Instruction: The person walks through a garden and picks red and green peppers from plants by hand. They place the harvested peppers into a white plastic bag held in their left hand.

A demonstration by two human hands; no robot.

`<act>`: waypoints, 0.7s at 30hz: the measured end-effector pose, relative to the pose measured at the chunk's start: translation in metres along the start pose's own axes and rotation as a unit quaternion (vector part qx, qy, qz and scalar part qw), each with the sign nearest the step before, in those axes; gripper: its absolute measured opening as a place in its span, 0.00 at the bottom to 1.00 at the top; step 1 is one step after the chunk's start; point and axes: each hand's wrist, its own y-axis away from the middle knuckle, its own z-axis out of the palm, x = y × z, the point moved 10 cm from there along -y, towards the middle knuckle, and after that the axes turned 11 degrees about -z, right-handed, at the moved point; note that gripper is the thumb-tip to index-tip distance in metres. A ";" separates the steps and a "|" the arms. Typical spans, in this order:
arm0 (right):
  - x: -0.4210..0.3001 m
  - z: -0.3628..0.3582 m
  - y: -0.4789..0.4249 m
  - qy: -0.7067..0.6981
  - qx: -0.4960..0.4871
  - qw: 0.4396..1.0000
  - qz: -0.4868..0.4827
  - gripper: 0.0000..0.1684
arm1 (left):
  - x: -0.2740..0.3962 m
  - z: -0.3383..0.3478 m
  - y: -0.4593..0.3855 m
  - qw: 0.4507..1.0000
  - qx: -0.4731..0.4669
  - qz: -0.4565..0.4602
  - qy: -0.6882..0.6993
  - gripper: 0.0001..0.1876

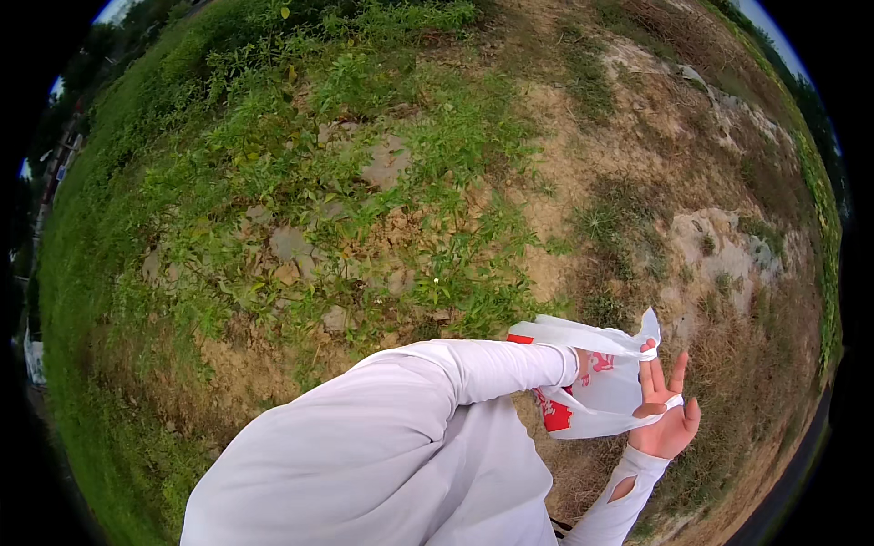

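Note:
A white plastic carrier bag [594,409] with red print hangs sideways between my two hands, low right of centre. My right hand [662,423] has its palm up and several fingers spread; one bag handle runs over its fingertips and the other crosses the palm under a curled finger. My left hand [583,362] reaches into the bag's mouth beyond the white sleeve cuff; its fingers are hidden, so what they hold cannot be told. Something dark pink shows in the bag beside the wrist. The white sleeve on the right arm has an opening near the wrist.
Leafy green plants [437,266] grow low over cracked soil and grey patches that may be stones or sheeting. Dry grass and bare earth [546,184] lie to the right, with pale sheet-like patches [710,246]. Denser greenery [116,205] covers the left.

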 end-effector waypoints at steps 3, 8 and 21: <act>-0.024 0.011 -0.060 0.009 0.011 0.999 0.029 0.30 | -0.022 -0.048 -0.026 0.999 0.021 -0.030 0.000 0.09; -0.074 0.054 -0.160 0.046 -0.088 0.990 0.100 0.31 | -0.064 -0.122 -0.071 0.992 0.084 -0.086 0.032 0.10; -0.034 0.027 -0.404 0.080 -0.117 0.929 0.343 0.28 | -0.252 -0.245 -0.088 0.844 0.282 -0.398 0.225 0.12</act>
